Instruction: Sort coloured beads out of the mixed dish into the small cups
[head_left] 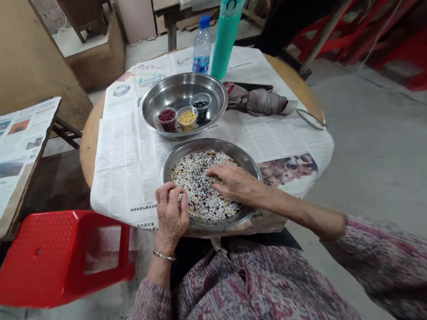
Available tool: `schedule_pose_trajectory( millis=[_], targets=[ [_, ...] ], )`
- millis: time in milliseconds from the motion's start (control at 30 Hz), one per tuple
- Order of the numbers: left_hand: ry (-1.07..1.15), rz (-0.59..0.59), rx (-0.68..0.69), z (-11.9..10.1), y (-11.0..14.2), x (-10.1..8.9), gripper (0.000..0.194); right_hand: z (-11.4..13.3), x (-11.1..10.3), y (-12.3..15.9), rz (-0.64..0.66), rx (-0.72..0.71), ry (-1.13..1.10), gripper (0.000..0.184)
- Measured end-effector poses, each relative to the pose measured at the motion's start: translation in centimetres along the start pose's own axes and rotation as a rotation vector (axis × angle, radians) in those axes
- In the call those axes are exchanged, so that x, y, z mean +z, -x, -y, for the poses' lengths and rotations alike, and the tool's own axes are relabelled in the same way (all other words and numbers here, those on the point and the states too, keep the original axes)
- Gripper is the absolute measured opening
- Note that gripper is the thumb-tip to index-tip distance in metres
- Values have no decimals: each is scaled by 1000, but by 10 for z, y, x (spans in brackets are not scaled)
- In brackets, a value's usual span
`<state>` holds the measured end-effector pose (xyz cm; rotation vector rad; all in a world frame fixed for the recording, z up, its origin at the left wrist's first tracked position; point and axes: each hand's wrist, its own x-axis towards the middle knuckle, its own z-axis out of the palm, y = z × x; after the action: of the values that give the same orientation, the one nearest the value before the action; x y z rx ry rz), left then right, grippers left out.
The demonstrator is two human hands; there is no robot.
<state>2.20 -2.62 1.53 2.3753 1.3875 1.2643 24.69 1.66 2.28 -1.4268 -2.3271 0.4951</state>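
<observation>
Directly below both hands, a steel pan [203, 144] sits on a newspaper-covered round table [90, 150], its loose, light, slippery mixed beans [207, 200] best gathered by scooping, under the flat, open right hand [234, 183], while the left hand [171, 213] curls narrowly at the rim, holding nothing or a few beans, I cannot tell.

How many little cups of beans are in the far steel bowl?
3 in the far steel bowl: red-bean cup left, yellow-bean cup middle, dark-bean cup right. None seems hidden.

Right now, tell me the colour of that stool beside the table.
The plastic stool is bright red with a fine dotted texture, as the head view shows.
</observation>
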Motion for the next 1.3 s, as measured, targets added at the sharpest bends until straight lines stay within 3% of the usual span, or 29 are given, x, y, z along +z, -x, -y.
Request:
schedule_pose_trajectory(
  millis=[100, 200, 367, 467, 667, 767, 933, 1033, 1100, 1200, 1300],
  targets=[
    [-9, 5, -5, -1, 0, 0, 10, 9, -2, -7, -52, -34, -248, 24],
    [-6, 6, -12, -1, 1, 0, 9, 7, -18, -1, -22, -25, -278, 23],
    [11, 5, -16, -1, 1, 0, 9, -8, -43, 26, 365, -112, -64, 20],
    [5, -1, -15, -1, 0, 0, 9, -4, -40, 31, 486, -178, 90, 22],
    [-13, 2, -12, -1, 1, 0, 10, 14, -24, -2, 246, -321, 138, 37],
    [-22, -6, -10, -1, 1, 0, 10, 16, -15, -24, 131, -318, 106, 46],
    [-5, -26, -10, 0, 0, 1, 9, 23, 7, -52, 6, -294, 136, 32],
    [5, -43, 7, 1, 0, 1, 8, 34, 15, -61, 30, -286, 163, 37],
    [3, -46, 13, 2, 0, 1, 8, 41, 16, -61, 93, -311, 180, 30],
    [1, -40, 10, 2, 0, 1, 7, 40, 7, -49, 191, -325, 237, 15],
    [4, -33, 3, 1, 0, 1, 7, 24, -10, -29, 190, -233, 292, 21]
  ],
)
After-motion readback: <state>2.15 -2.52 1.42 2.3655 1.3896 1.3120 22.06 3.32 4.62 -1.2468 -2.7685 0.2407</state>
